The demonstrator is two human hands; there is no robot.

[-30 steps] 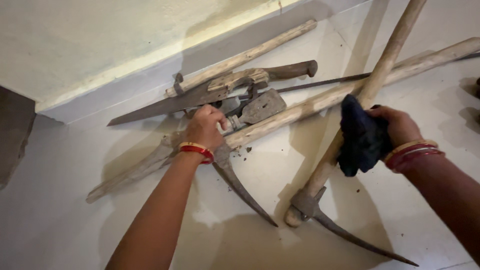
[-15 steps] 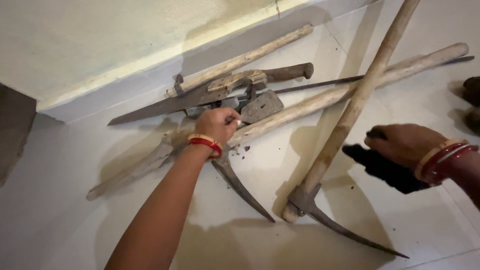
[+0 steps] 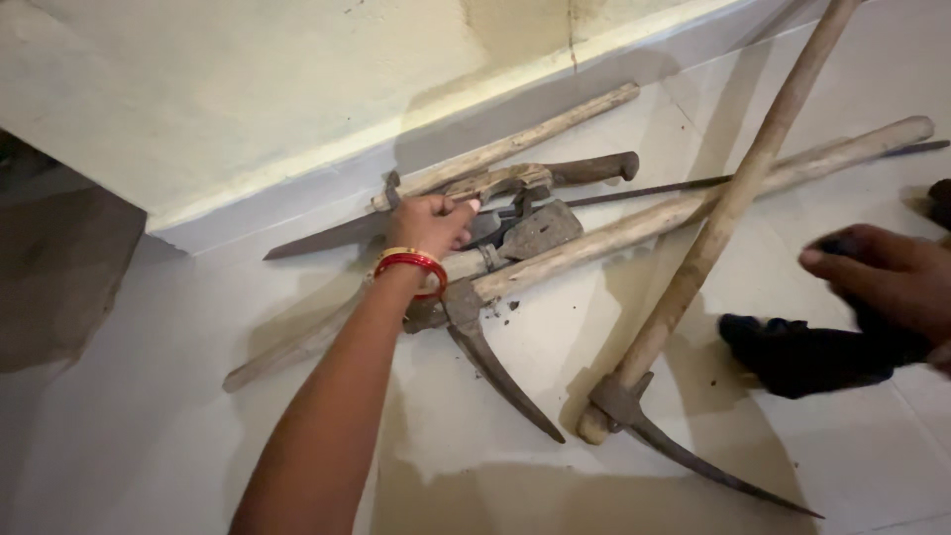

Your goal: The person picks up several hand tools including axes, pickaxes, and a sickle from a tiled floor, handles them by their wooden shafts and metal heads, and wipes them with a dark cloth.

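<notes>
Left hand (image 3: 433, 223), frame centre, fingers curled grasping hand saw (image 3: 466, 193) atop pickaxe pile (image 3: 515, 267). Right hand (image 3: 887, 282), right edge, blurred over dark cloth (image 3: 802, 357); grip state cannot tell.

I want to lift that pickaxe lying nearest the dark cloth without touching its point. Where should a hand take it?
Grip the pickaxe around its bare wooden handle mid-length, coming from above on the right. The handle lies free on top there, while the pointed iron head sits at the lower end.
</notes>
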